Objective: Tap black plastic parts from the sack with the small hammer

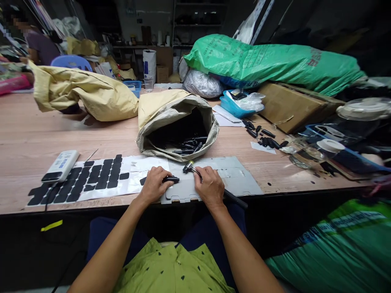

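Note:
My left hand (155,185) is closed around a short black tubular piece (171,179), whose end sticks out to the right over a grey board (241,181). In my right hand (210,184) is a small hammer (188,166) with a black and yellow head and a metal shaft. Its black handle (236,199) comes out behind the hand, past the table edge. The hammer head is apart from the black piece, to its upper right. Just beyond my hands lies an open sack (146,142) with several black pieces (191,144) inside its mouth.
Black rounded patches (94,175) on white sheets and a white device (60,166) are at the left. Beyond lies a yellow sack (106,95). At the right are loose black pieces (269,142), a cardboard box (284,103) and a green sack (259,61). A person (41,42) is at far left.

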A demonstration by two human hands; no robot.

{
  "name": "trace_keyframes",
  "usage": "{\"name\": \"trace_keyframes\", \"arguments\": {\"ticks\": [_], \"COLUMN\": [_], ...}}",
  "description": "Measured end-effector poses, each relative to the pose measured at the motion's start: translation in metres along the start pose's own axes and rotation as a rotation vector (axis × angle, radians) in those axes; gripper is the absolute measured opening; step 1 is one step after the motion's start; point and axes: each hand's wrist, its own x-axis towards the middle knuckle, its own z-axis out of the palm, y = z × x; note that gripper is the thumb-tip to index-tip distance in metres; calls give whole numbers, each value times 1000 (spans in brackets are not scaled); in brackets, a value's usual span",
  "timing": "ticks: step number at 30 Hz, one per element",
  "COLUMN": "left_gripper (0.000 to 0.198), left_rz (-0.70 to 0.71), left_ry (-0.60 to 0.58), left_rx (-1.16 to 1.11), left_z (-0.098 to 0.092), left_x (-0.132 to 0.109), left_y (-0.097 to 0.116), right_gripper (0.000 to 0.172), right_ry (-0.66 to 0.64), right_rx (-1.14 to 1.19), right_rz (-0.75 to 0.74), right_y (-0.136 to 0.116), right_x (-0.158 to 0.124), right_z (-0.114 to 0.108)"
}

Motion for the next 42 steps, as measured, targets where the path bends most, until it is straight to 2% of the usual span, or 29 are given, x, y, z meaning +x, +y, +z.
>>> {"name": "trace_keyframes", "arguments": {"ticks": [7,12,16,21,26,34,39,42], "left_gripper": [15,14,13,11,7,16,15,15], "left_rz": [-74,-65,-57,-72,-77,-65,-73,-82], "left_ry": [17,38,33,19,34,33,31,31], "left_rx": [-114,-129,-117,-107,-111,-105,-104,-98], "left_z": [-1,0,0,2,3,2,2,2], "left_x": [4,4,4,4,5,4,4,5], "left_y": [-4,-3,-4,-6,-5,-5,-5,-5], "right_gripper": [17,24,26,29,30,28,28,28], "right_ry": [-42,-38,-123,-110,-138,-59,-104,-72], "right_rx": [44,359,508,486,359,410,383,381], "right_rz": [-31,-51,-105,-142,-211,-166,-146,-128], "right_y": [0,-24,-42,-52,-55,-47,-41,-36], "right_x": [0,-11,-18,-21,-27,-27,-33,-28], "right_z": [-4,-19,-27,-29,-22,-25,-23,-21]}}
